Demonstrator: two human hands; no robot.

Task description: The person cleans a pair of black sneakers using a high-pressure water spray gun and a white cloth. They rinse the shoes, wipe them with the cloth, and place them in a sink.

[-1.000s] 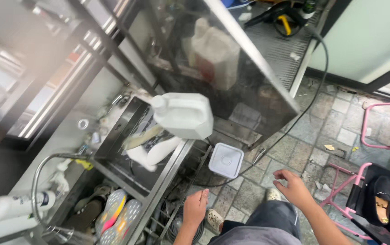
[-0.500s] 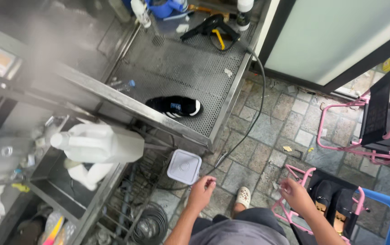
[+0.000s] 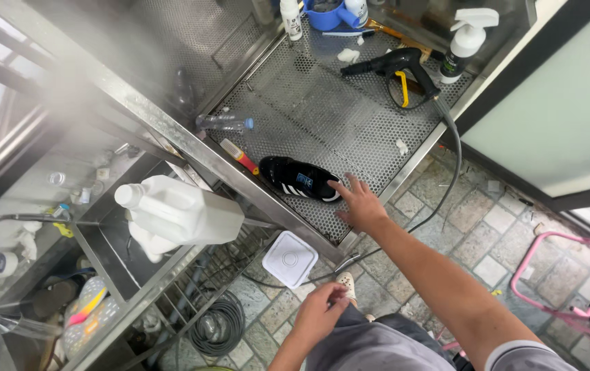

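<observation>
— Sneaker [image 3: 299,179], black with white stripes, lies on its side on the perforated steel tray [image 3: 322,110], just right of the red-handled brush [image 3: 240,156]. How should it be picked up?

— I'd close around the heel end, nearest the tray's front edge.

— And the right hand [image 3: 358,204]?

— Fingers spread, tips at the sneaker's heel, gripping nothing.

— The left hand [image 3: 319,312]?

— Low, well below the sneaker, near the lap; fingers loosely curled, and I cannot tell whether they hold anything.
</observation>
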